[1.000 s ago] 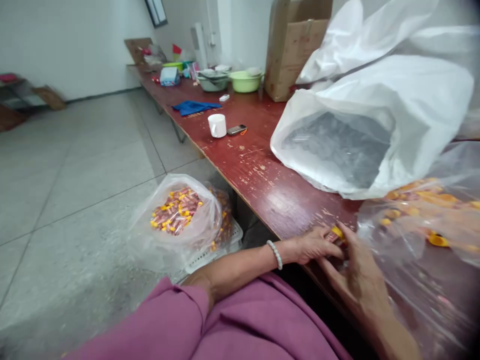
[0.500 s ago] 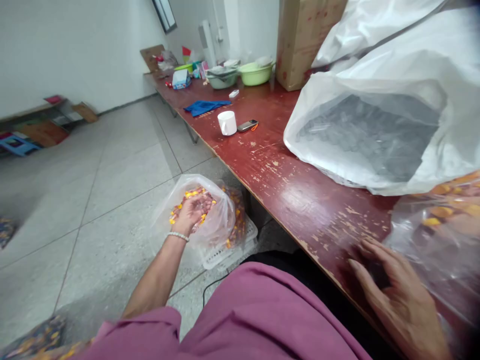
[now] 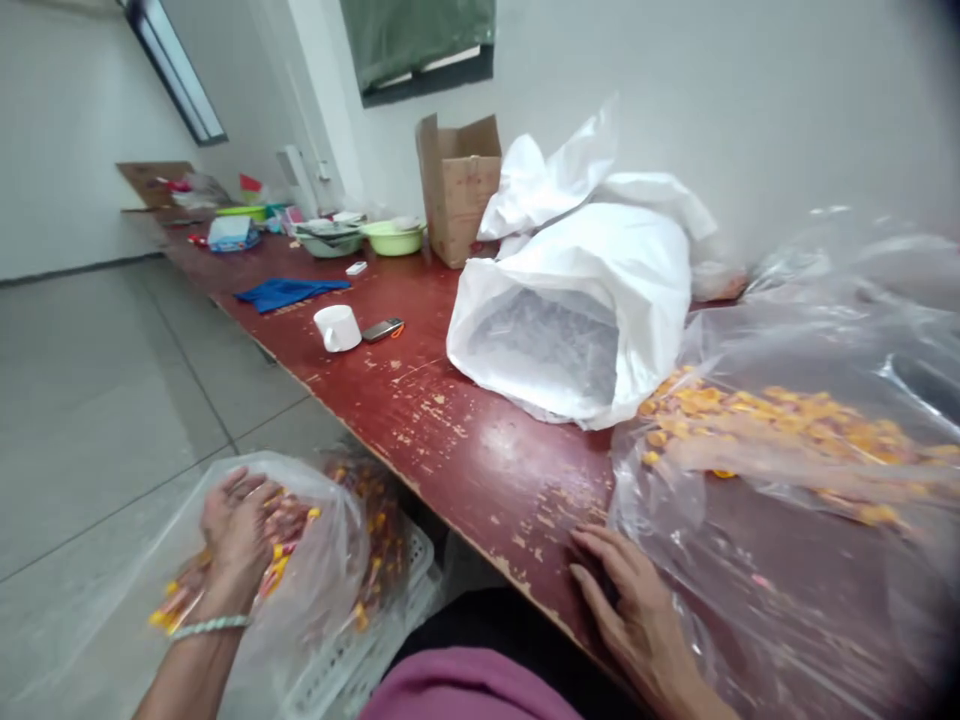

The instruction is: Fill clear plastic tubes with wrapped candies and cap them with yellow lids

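My left hand, with a beaded bracelet at the wrist, is at the mouth of a clear plastic bag of small yellow and reddish pieces, low beside the table. Its fingers are curled, and what they hold, if anything, is too blurred to tell. On the edge of the red table rests my right hand, fingers loosely spread and holding nothing. Right of it lies a large clear plastic sheet or bag with yellow pieces. A white sack lies open toward me, with clear pieces inside.
A white mug, a small dark device and a blue cloth lie on the table. Behind stand a cardboard box and green basins. A white plastic basket is under the bagged pieces.
The view has swung to the right, showing more of the sack and yellow pieces. My left hand has risen from among the pieces toward the bag's rim. My right hand stays on the table edge.
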The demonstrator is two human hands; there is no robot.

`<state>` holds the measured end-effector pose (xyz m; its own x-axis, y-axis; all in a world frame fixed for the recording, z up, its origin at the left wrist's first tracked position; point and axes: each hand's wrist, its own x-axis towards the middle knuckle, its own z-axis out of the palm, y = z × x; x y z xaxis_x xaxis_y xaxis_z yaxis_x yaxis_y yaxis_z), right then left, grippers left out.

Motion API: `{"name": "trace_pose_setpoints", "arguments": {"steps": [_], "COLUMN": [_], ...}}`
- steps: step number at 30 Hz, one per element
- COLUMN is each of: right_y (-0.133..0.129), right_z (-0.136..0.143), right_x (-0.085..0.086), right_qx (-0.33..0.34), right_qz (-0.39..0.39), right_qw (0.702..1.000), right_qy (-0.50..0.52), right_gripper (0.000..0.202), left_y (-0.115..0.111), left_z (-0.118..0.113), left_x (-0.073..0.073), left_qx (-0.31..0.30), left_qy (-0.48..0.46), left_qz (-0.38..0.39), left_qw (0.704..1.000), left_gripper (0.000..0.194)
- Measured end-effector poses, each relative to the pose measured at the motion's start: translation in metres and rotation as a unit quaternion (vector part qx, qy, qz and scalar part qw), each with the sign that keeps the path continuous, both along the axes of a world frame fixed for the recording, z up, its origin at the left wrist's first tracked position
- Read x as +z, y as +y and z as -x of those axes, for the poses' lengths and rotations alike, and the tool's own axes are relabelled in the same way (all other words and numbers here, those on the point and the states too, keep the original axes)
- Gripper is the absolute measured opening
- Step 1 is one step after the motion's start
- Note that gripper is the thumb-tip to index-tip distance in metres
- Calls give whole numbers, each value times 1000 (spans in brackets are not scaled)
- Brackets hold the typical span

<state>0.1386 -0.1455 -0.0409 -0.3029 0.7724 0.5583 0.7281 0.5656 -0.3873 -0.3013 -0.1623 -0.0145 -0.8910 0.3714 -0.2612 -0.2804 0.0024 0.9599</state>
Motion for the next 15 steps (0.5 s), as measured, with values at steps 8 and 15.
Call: {"name": "trace_pose_setpoints", "arguments": {"steps": [8,15], "right_y": [-4,1], "right_z": [0,-7], "right_x": [0,-10], "right_qx": [12,23], "right_qz": [-36,-42], "right_qw": [999,999], "right_qy": [-9,-13], "right_gripper": [24,29], "left_y": [146,272], "left_z": [-131,-225], "left_x": [24,38], "left_qx": [-362,-491], "left_qy": [351,577], "left_qz": [-82,5], "left_qw": [860,652], "left_gripper": [35,61]}}
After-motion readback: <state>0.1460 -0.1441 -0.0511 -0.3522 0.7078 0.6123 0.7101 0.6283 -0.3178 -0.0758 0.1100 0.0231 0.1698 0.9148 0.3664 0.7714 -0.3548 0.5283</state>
